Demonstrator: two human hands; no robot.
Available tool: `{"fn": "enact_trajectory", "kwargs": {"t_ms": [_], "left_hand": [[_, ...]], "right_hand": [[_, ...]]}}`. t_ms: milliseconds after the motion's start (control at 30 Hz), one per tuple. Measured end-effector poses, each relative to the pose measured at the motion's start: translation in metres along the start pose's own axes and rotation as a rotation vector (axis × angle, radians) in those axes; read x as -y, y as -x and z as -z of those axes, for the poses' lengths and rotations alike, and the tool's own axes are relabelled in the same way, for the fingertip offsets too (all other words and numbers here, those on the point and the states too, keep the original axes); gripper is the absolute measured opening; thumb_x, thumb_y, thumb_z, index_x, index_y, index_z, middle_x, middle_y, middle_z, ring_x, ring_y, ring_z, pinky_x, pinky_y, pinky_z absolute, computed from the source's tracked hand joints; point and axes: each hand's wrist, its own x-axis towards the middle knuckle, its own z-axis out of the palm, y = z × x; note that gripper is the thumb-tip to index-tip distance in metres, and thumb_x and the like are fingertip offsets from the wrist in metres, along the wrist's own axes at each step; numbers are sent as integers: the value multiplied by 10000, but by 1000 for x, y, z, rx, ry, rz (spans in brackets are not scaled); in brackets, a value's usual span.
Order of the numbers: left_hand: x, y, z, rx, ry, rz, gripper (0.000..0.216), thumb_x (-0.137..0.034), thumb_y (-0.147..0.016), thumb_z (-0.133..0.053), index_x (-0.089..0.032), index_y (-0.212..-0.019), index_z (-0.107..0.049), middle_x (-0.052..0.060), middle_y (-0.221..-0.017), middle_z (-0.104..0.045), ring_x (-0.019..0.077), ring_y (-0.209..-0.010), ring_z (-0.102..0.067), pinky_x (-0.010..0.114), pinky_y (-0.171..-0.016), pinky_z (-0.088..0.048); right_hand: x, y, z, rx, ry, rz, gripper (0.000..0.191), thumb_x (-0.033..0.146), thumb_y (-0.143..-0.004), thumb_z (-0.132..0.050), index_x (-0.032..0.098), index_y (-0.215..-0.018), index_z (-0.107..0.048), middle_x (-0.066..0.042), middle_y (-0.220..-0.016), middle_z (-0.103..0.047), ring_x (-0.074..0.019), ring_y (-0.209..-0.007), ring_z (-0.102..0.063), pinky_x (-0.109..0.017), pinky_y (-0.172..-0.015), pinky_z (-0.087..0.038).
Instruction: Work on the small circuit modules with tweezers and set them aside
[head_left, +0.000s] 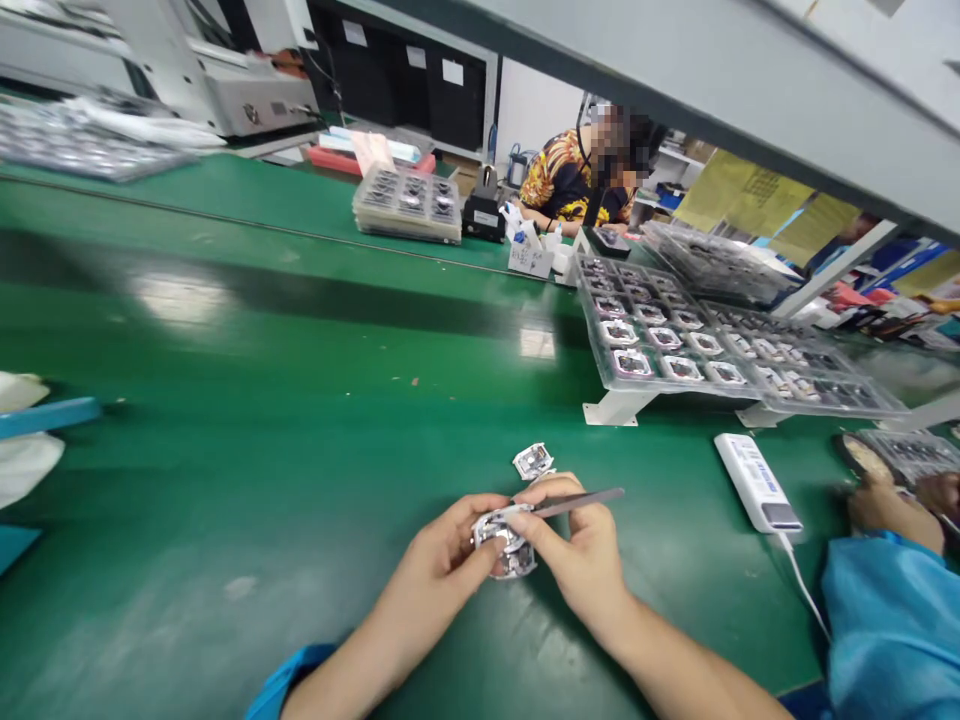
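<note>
Left hand [435, 565] pinches metal part [504, 545]; right hand [577, 555] has its fingers pinching tweezers [577, 503] against it. Small part [533, 461] lies just ahead on worktop [225, 480]; raised tray [675, 335] stands right.

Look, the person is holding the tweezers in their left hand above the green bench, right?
No, the tweezers are in the right hand, not the left hand, which holds a small silver part, as the head view shows. They are above the green bench, as you said.
</note>
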Motion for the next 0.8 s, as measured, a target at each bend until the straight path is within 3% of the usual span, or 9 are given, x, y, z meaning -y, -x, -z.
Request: {"fn": "enact_trajectory", "kwargs": {"t_ms": [200,400,467,667,800], "left_hand": [[0,2,0,18,-7,-1,322,-286,-669,-677,-160,-959,-615,-30,-645,-636,121,-568,-531,227,-502,-358],[0,3,3,3,17,37,395,-317,-664,-719,-151,-1008,-618,-26,-654,-631,116,-550,-508,233,-523,-374],[0,3,4,1,28,35,420,-328,-654,-741,-152,-1015,-620,-27,-660,-626,112,-549,-492,233,-534,-375],[-1,5,6,-68,33,19,357,-399,-773,-651,-145,-1022,-638,-15,-639,-610,124,-561,-479,235,-520,-361],[1,5,9,-56,48,6,303,-388,-823,-597,-147,-997,-655,-13,-617,-602,122,-547,-461,232,-511,-347]], "right_hand": [[0,-1,-1,23,-35,89,73,167,-754,-749,233,-767,-720,-15,-782,-697,-196,-809,-636,-340,-773,-493],[1,0,-3,160,34,374,135,106,-772,-757,241,-775,-745,-20,-801,-782,-177,-760,-673,-341,-784,-483],[2,1,-4,194,42,390,123,119,-779,-755,242,-774,-753,-27,-804,-786,-180,-758,-684,-342,-772,-490],[9,-6,4,27,-225,31,67,239,-731,-792,244,-772,-739,-29,-892,-734,-200,-889,-665,-346,-830,-512],[9,-11,8,97,-385,-237,151,298,-681,-818,215,-744,-707,3,-725,-690,-160,-699,-638,-292,-673,-508]]}}
